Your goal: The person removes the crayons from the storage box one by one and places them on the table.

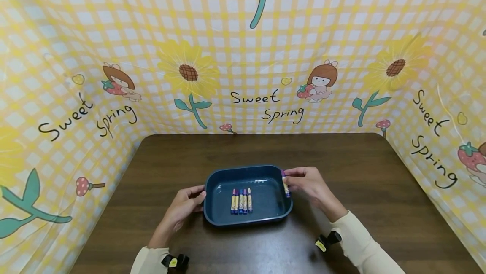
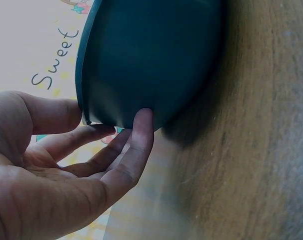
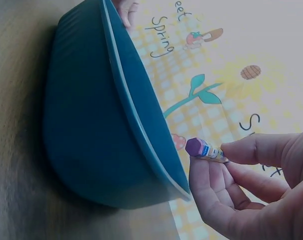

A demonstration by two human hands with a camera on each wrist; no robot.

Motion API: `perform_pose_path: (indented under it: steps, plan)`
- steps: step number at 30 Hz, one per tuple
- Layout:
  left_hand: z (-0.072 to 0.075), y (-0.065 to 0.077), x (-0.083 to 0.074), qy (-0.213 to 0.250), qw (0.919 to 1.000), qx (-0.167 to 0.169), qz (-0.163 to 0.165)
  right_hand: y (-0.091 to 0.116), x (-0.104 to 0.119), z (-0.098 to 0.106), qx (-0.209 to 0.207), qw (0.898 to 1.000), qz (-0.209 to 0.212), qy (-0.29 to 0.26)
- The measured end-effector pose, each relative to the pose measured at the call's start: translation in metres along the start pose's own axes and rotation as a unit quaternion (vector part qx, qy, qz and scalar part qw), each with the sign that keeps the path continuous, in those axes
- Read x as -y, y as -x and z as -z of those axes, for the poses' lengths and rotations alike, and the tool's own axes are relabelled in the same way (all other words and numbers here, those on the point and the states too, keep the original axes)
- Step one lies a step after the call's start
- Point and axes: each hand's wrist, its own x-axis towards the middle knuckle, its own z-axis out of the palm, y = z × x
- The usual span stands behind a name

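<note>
A dark blue rectangular tray (image 1: pixel 265 219) with deep walls stands on the table. Several crayons (image 1: pixel 241 206) with yellow wrappers lie side by side in it, left of its middle. My left hand (image 1: pixel 184 206) grips the tray's left end; the left wrist view shows the thumb at the rim and fingertips against the outer wall (image 2: pixel 151 55). Between thumb and fingers, my right hand (image 1: pixel 309 184) pinches another crayon (image 3: pixel 204 149), its hexagonal purple end showing in the right wrist view. From the head view, this crayon overlaps the tray's right rim.
A brown wooden table (image 1: pixel 182 151) spreads around the tray. Behind it and along both sides hangs a yellow checked cloth (image 1: pixel 243 55) printed with flowers and lettering. Black wrist cameras (image 1: pixel 176 261) sit at both sleeves.
</note>
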Motion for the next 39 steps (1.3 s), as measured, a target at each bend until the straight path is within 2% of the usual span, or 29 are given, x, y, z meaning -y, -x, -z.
perform_pose_path:
  steps: [10,30,39]
  plan:
    - [0.002,0.002,0.003,-0.001,0.9999,0.004,-0.016,0.005,-0.005,0.021,0.000,1.000,0.004,-0.024]
    - [0.000,-0.003,0.004,0.005,1.0000,-0.005,-0.003,0.020,-0.014,0.054,-0.014,0.999,0.002,-0.050]
    - [0.000,-0.002,0.002,0.001,1.0000,-0.007,0.006,0.026,-0.020,0.069,-0.017,0.999,0.001,-0.039]
